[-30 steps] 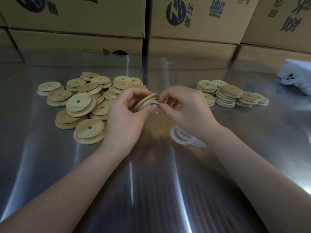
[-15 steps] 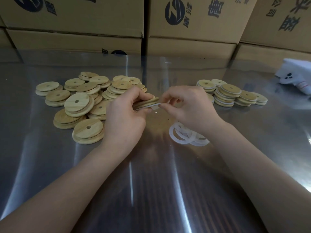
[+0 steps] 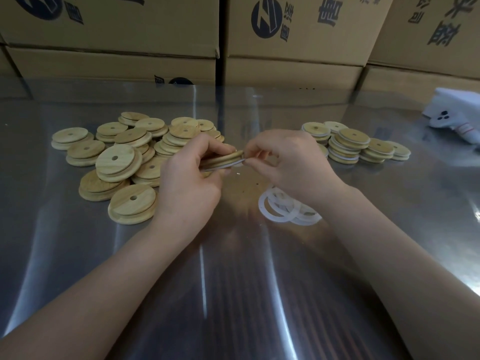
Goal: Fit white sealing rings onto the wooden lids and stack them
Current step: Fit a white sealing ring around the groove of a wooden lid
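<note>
My left hand [image 3: 189,178] grips a round wooden lid [image 3: 223,159] edge-on above the table's middle. A white sealing ring [image 3: 232,164] runs along the lid's lower rim, and my right hand [image 3: 288,162] pinches it at the lid's right edge. A heap of bare wooden lids [image 3: 124,157], each with a centre hole, lies to the left. Short stacks of lids with white rings fitted [image 3: 348,146] stand to the right. Several loose white rings [image 3: 283,209] lie on the table under my right wrist.
The table [image 3: 233,294] is shiny metal under a clear film. Cardboard boxes [image 3: 293,40] form a wall along its far edge. A white cloth-like object [image 3: 452,115] with dark dots lies at the far right.
The lid has tipped from a steep tilt to nearly flat in my left hand. My right hand's fingers stay at its right edge, working the ring along the rim.
</note>
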The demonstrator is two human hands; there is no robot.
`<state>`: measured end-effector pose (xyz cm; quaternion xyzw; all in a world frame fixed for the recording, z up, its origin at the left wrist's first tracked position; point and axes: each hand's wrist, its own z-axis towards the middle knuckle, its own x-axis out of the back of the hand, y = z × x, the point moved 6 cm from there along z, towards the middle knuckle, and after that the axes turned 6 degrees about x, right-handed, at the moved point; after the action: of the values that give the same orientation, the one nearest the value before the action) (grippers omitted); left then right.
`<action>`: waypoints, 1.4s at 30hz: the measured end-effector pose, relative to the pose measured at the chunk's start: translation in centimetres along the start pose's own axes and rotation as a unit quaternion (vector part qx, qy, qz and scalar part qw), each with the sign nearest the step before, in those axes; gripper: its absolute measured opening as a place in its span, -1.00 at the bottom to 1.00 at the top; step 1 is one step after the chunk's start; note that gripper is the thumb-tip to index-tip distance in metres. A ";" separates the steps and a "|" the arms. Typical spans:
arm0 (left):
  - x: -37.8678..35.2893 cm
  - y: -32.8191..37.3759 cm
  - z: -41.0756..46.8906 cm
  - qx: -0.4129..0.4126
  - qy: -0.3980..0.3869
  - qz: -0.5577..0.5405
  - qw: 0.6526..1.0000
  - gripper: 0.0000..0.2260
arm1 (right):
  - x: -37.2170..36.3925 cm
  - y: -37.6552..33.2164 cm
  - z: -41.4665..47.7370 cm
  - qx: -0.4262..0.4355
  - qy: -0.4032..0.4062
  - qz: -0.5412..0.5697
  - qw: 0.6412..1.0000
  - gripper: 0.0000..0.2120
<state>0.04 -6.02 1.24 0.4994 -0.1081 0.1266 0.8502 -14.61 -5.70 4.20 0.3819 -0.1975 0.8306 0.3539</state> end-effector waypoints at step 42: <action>0.2 -0.1 0.3 0.010 0.024 -0.014 1.000 -0.60 | -0.6 -0.1 -0.1 -0.021 0.021 0.018 0.999 -0.92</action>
<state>0.28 -6.33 1.37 0.5061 -0.0792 0.1281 0.8492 -14.34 -5.78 3.68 0.3534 -0.2144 0.8400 0.3514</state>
